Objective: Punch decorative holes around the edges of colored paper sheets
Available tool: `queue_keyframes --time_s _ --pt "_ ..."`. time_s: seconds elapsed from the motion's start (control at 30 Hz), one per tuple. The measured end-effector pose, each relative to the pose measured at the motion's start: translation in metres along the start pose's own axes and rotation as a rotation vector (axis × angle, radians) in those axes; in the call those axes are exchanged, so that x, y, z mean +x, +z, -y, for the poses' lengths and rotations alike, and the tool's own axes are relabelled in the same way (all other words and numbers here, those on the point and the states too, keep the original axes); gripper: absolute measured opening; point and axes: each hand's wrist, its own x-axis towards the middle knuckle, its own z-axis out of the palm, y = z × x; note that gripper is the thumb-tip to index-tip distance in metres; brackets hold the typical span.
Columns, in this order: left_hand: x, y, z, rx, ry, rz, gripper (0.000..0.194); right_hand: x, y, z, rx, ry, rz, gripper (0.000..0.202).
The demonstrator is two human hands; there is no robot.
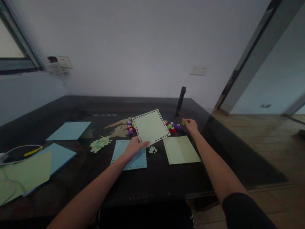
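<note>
My left hand (135,147) grips the lower edge of a pale green paper sheet (151,126), thumb on top. Dark holes or marks line the sheet's edges; it is tilted and raised above the table. Below that hand lies a blue sheet (137,160) with holes along its edges. My right hand (190,125) is closed on a small bright green piece (183,123), mostly hidden by the fingers. Beside it are several small red, purple and green items with white round tops (172,129), their kind unclear. Nearer me lies another pale green sheet (181,151) with edge holes.
Small paper bits form a large pile (100,144) and a small one (153,150). Blue sheets (69,130) and pale green sheets (10,178) lie left, near a yellow pen-like item (33,151) and a cable. A black upright cylinder (180,101) stands at the back.
</note>
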Motion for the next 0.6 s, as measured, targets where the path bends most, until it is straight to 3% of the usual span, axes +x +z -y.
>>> queue_keyframes --time_s 0.27,0.6 --pt "-0.004 0.002 -0.005 -0.092 -0.008 0.029 0.042 0.006 0.022 -0.012 -0.204 0.054 -0.003 0.034" --pt "-0.007 0.004 -0.010 -0.052 -0.029 0.037 0.035 -0.006 0.035 -0.005 -0.276 -0.041 0.047 0.038"
